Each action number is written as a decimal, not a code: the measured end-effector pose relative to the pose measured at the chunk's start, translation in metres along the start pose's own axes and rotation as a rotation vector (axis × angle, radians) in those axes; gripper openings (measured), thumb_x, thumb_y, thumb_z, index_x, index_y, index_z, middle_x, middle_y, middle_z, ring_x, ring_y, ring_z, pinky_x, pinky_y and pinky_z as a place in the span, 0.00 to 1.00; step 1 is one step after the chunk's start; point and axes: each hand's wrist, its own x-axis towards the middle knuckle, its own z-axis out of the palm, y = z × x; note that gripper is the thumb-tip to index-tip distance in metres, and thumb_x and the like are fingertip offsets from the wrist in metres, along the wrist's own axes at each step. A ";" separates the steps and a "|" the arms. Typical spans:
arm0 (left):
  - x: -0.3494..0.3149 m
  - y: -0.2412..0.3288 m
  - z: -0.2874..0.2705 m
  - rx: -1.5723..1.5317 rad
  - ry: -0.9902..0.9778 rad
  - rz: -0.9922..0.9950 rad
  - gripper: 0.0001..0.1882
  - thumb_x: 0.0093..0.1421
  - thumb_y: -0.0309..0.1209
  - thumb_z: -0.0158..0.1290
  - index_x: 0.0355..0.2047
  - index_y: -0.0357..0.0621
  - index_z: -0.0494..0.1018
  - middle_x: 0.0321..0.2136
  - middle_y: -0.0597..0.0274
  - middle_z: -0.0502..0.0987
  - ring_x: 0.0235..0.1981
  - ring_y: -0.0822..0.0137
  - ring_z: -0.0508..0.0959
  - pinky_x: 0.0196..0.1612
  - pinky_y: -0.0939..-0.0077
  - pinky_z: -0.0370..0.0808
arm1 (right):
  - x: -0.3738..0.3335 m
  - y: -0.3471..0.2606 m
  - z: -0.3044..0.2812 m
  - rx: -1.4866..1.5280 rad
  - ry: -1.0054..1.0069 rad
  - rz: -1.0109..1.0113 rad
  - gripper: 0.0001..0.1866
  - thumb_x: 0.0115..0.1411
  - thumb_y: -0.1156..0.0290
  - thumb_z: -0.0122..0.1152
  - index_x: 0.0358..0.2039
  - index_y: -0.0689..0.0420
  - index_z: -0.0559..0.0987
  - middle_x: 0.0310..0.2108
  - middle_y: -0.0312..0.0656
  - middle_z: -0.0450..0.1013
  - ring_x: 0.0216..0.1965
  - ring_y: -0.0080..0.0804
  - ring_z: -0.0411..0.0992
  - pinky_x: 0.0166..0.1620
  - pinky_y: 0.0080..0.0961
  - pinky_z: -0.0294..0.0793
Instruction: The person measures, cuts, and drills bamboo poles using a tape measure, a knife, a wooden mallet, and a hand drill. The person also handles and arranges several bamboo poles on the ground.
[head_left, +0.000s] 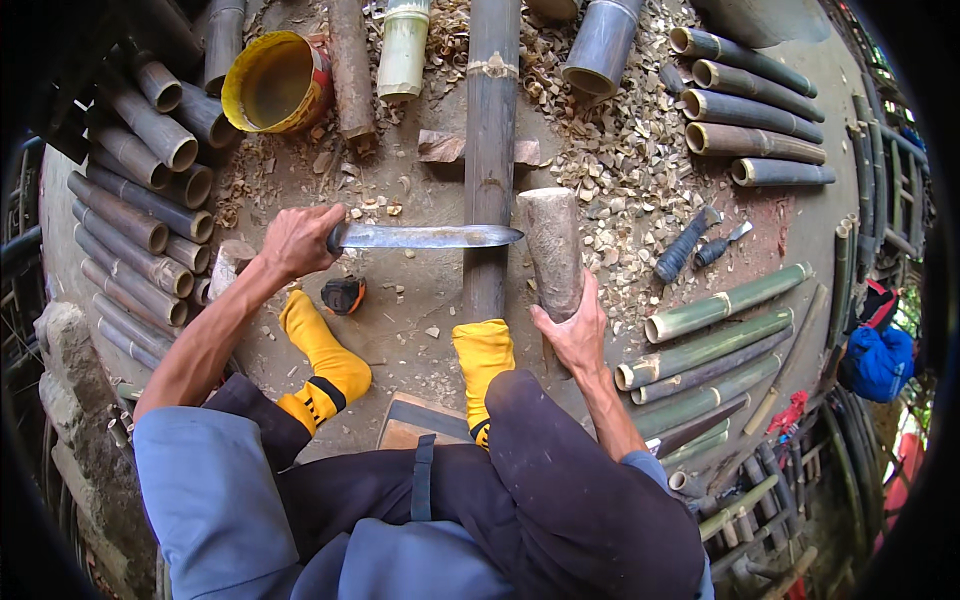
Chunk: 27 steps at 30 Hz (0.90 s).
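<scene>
My left hand [298, 240] is closed around the handle of a long machete [425, 237]. The blade points right and crosses over a dark bamboo pole [492, 120]; whether it touches the pole I cannot tell. To the right of the blade tip, a thick wooden club [552, 235] rises from my right hand [577, 328], whose fingers wrap its lower part. The pole's far part rests across a wooden block [440, 147]. At the pole's near end is my right foot in a yellow sock [482, 358].
Cut bamboo lengths [150, 225] are stacked at left; others [750, 105] lie at far right, with green ones [725, 302] nearer. A yellow bucket [277, 82] holds liquid. Wood chips [615, 160] cover the ground. A tape measure [344, 295] and dark-handled tools [688, 245] lie about.
</scene>
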 end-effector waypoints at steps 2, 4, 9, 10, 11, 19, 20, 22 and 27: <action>0.001 -0.002 0.001 0.000 -0.011 0.005 0.14 0.42 0.31 0.56 0.29 0.47 0.65 0.21 0.55 0.73 0.22 0.50 0.75 0.23 0.58 0.71 | 0.000 0.000 -0.001 -0.004 -0.003 -0.006 0.44 0.41 0.64 0.71 0.56 0.65 0.59 0.43 0.57 0.71 0.45 0.50 0.73 0.47 0.37 0.72; 0.001 -0.004 0.002 0.001 -0.022 0.011 0.14 0.43 0.31 0.55 0.30 0.48 0.65 0.21 0.55 0.74 0.21 0.51 0.75 0.22 0.57 0.71 | 0.000 0.000 -0.001 -0.007 -0.004 -0.012 0.44 0.41 0.64 0.71 0.56 0.64 0.59 0.44 0.57 0.71 0.45 0.50 0.72 0.47 0.37 0.72; 0.003 -0.004 -0.001 -0.003 -0.011 0.035 0.13 0.43 0.31 0.55 0.30 0.48 0.65 0.20 0.55 0.74 0.21 0.51 0.76 0.22 0.58 0.71 | 0.001 -0.001 -0.004 -0.006 -0.019 -0.005 0.44 0.41 0.64 0.71 0.56 0.63 0.59 0.45 0.58 0.70 0.46 0.52 0.72 0.47 0.38 0.72; 0.004 -0.004 -0.001 -0.002 -0.011 0.036 0.13 0.43 0.31 0.55 0.30 0.48 0.65 0.20 0.55 0.74 0.21 0.51 0.76 0.22 0.58 0.71 | 0.002 0.000 -0.004 -0.005 -0.018 -0.005 0.44 0.41 0.64 0.71 0.56 0.63 0.59 0.45 0.58 0.70 0.46 0.52 0.72 0.47 0.38 0.72; 0.006 -0.005 -0.001 0.006 -0.033 0.028 0.13 0.42 0.31 0.55 0.30 0.47 0.65 0.20 0.55 0.74 0.22 0.51 0.76 0.23 0.58 0.72 | 0.003 0.002 -0.006 -0.002 -0.029 -0.012 0.44 0.41 0.64 0.71 0.56 0.63 0.59 0.45 0.57 0.70 0.45 0.53 0.72 0.47 0.39 0.72; 0.014 -0.007 -0.006 0.031 -0.182 -0.019 0.15 0.39 0.27 0.55 0.28 0.42 0.65 0.24 0.49 0.74 0.28 0.45 0.75 0.29 0.54 0.72 | 0.016 -0.032 -0.065 -0.077 -0.272 -0.933 0.35 0.38 0.65 0.68 0.50 0.57 0.70 0.38 0.52 0.73 0.38 0.47 0.75 0.41 0.38 0.77; 0.014 -0.008 -0.005 0.038 -0.180 -0.021 0.15 0.39 0.27 0.55 0.28 0.42 0.65 0.24 0.49 0.74 0.28 0.45 0.75 0.29 0.54 0.72 | 0.029 -0.043 -0.069 -0.173 -0.352 -1.185 0.32 0.38 0.64 0.67 0.48 0.55 0.72 0.35 0.49 0.72 0.35 0.46 0.75 0.38 0.35 0.77; 0.015 -0.009 -0.001 0.027 -0.167 -0.029 0.15 0.38 0.27 0.56 0.28 0.43 0.65 0.24 0.50 0.74 0.28 0.45 0.75 0.29 0.54 0.72 | 0.071 -0.042 -0.069 -0.310 -0.478 -1.538 0.35 0.39 0.64 0.67 0.51 0.55 0.69 0.35 0.49 0.72 0.32 0.46 0.74 0.34 0.34 0.77; 0.011 -0.016 0.004 0.077 -0.121 -0.023 0.13 0.38 0.28 0.57 0.26 0.47 0.67 0.22 0.52 0.74 0.25 0.48 0.76 0.27 0.55 0.73 | 0.066 -0.069 -0.047 -0.669 -0.855 -0.796 0.39 0.45 0.69 0.62 0.58 0.58 0.57 0.32 0.54 0.72 0.25 0.46 0.75 0.29 0.42 0.75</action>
